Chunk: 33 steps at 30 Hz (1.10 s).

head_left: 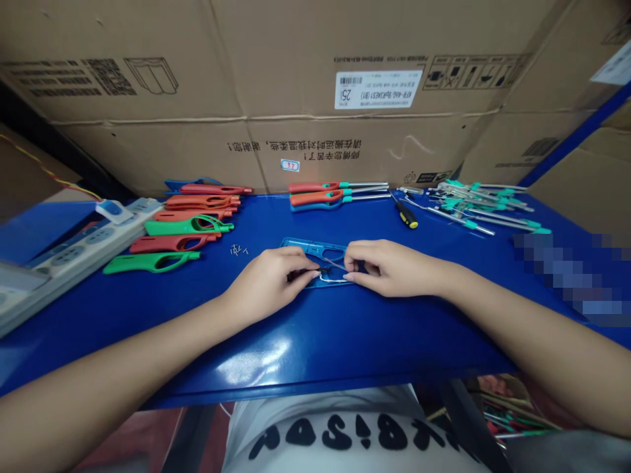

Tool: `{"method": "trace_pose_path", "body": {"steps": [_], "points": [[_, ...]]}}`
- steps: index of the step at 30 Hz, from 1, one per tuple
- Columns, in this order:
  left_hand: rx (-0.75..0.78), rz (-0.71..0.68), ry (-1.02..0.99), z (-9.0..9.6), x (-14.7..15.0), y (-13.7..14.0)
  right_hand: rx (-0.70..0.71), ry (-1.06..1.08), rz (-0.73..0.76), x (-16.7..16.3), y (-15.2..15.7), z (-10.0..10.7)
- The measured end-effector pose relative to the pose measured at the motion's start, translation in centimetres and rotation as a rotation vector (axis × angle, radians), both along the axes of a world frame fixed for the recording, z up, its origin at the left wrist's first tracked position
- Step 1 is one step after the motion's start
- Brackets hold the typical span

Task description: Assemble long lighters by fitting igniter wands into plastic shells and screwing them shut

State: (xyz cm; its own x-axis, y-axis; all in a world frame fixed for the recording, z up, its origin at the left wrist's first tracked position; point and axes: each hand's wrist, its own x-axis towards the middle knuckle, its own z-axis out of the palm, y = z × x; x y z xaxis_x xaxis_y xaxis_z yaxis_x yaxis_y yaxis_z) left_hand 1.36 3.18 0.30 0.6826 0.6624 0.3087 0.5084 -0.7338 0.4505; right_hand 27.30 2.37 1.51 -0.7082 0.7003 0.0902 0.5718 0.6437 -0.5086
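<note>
Two halves of a blue lighter casing (306, 246) lie in front of me, partly covered by both hands. My left hand (276, 276) is closed in a pinch on a small black part (324, 270) above the nearer half. A thin white wire (332, 281) runs from that part toward my right hand (389, 268). The fingertips of the right hand are pinched together at the wire's other end, over the casing's right side. What exactly lies between those fingertips is partly hidden.
Several coloured lighter handles (175, 226) line the left side, beside a power strip (79, 246). Small screws (240, 249) lie nearby. At the back are lighters with metal tubes (320, 196), a screwdriver (406, 213) and a pile of metal tubes (480, 200). Cardboard (296, 92) stands behind.
</note>
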Motion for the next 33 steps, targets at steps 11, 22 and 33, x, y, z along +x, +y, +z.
{"method": "trace_pose_path", "body": {"steps": [11,22,33], "points": [[0.072,0.001,0.136,0.0,0.3,-0.6,-0.009,-0.008,0.009,0.1,0.1,0.0],[0.416,-0.017,0.548,0.5,0.1,-2.9,0.011,-0.006,0.028,0.1,0.2,-0.1],[0.172,-0.097,0.369,0.9,-0.3,-2.0,0.008,-0.003,0.070,0.5,0.3,0.1]]}}
